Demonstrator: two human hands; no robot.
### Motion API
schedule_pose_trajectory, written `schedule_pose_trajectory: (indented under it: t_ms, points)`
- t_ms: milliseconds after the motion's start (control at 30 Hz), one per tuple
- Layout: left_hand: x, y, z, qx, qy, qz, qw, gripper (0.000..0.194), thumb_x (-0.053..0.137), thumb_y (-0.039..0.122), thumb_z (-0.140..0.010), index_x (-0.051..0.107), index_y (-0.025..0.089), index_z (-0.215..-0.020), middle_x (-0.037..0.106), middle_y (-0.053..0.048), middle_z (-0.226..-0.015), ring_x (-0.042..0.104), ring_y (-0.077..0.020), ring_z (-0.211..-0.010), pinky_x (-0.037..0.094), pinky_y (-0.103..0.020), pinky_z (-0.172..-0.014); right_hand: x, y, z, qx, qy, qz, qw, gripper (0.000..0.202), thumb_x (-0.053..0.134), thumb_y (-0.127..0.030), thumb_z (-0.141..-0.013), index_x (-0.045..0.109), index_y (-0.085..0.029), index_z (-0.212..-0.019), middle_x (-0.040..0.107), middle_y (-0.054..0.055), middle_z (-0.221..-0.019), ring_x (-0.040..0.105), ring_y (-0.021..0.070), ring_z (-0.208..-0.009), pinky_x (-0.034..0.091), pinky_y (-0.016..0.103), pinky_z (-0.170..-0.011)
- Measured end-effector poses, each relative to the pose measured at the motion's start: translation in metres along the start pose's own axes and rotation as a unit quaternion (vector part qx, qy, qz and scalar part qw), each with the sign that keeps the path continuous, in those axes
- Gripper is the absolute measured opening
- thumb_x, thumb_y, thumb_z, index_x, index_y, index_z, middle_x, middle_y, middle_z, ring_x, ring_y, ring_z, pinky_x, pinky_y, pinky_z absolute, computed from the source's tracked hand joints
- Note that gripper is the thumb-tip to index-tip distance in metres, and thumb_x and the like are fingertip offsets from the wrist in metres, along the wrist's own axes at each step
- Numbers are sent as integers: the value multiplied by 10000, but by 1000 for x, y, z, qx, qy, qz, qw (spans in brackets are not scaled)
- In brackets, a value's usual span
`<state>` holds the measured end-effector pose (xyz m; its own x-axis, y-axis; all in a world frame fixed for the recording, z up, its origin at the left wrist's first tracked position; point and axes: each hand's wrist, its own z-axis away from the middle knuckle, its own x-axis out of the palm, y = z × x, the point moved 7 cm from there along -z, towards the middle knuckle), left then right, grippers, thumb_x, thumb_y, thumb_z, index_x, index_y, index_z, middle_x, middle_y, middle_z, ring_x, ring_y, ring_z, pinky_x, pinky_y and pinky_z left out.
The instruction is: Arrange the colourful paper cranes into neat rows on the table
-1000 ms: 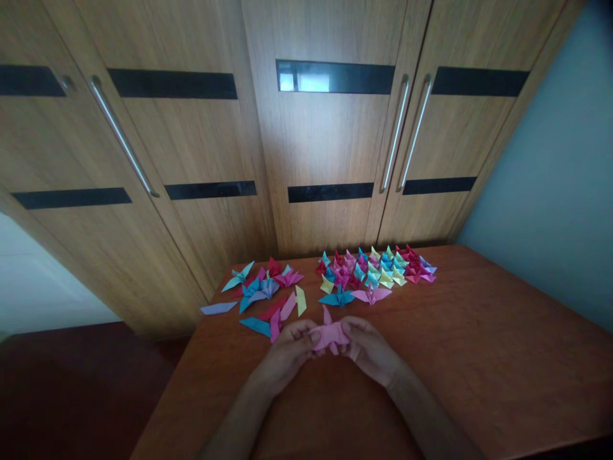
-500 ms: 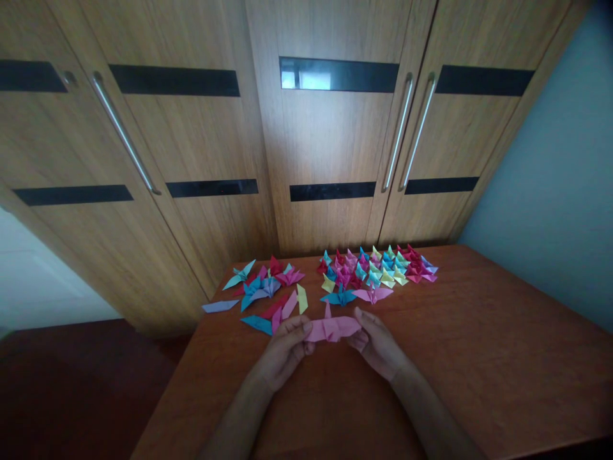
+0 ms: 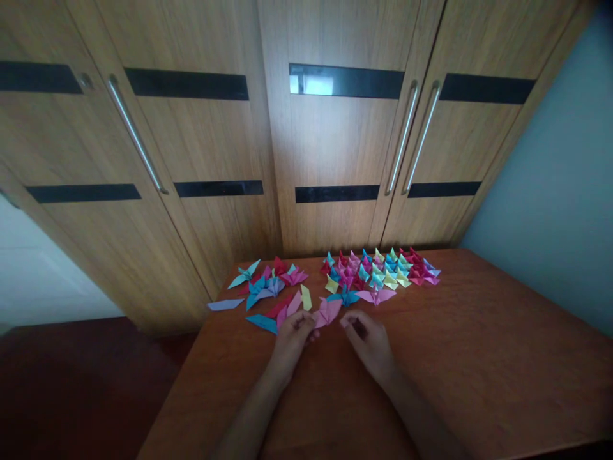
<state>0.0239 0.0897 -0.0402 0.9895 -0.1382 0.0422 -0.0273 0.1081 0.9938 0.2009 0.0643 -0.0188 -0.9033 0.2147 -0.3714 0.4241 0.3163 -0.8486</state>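
Note:
My left hand (image 3: 293, 338) pinches one side of a pink origami crane (image 3: 327, 312) between thumb and fingers, just above the table. Right of the crane, my right hand (image 3: 368, 338) has its thumb and index finger curled together, apart from the paper, with nothing visible in them. A blue paper crane (image 3: 343, 296) and another pink crane (image 3: 376, 295) lie just beyond my hands. Close to my left hand rest flat folded papers, among them a blue piece (image 3: 262, 322) and a yellow piece (image 3: 306, 298).
Rows of small colourful folded cranes (image 3: 378, 271) stand at the back of the wooden table (image 3: 479, 358). More cranes with spread wings (image 3: 271, 287) are heaped at the back left, beside a lavender folded strip (image 3: 226, 305). A wooden wardrobe (image 3: 330, 140) rises behind the table.
My right hand has let go of the pink crane's wing and moved slightly away. The crane, held by my left hand, has turned, its right side now higher. The view has shifted slightly.

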Motion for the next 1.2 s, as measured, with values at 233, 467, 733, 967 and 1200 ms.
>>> schedule_pose_trajectory:
  t_ms: [233, 467, 733, 967, 1200]
  points:
    - [14, 1, 2, 29, -50, -52, 997, 311, 598, 463, -765, 578, 164, -682, 613, 9, -569, 499, -100, -494, 332, -186, -471, 8, -5, 4, -46, -12, 81, 996, 189, 483, -295, -845, 626, -194, -772, 639, 1, -702, 563, 128, -620, 410, 211, -600]
    - [19, 0, 3, 28, -81, -55, 995, 315, 589, 453, -780, 578, 155, -680, 614, 2, -583, 492, -93, -503, 336, -188, -485, -2, -5, 4, -47, 8, 134, 990, 214, 472, -311, -848, 615, -194, -739, 631, -1, -667, 560, 121, -591, 406, 202, -582]
    - [27, -1, 7, 21, -106, -48, 993, 374, 521, 489, -819, 611, 143, -710, 598, -9, -584, 499, -95, -524, 334, -196, -498, -100, 25, -2, -20, 123, 333, 935, 301, 454, -410, -871, 653, -184, -865, 672, 41, -740, 598, 132, -611, 396, 205, -580]
    - [29, 2, 8, 19, -103, -47, 993, 354, 526, 474, -802, 603, 144, -699, 594, -10, -580, 493, -99, -520, 332, -206, -498, -158, 73, -8, 124, 72, 541, 829, 275, 415, -385, -903, 631, -236, -982, 683, 63, -879, 616, 159, -643, 329, 219, -503]
    - [27, 0, 6, 17, -110, -57, 992, 347, 528, 470, -800, 612, 145, -712, 606, -14, -592, 503, -104, -535, 341, -208, -505, -145, 82, -19, 184, 9, 555, 811, 318, 360, -399, -920, 620, -220, -964, 675, 85, -897, 643, 203, -740, 410, 260, -586]
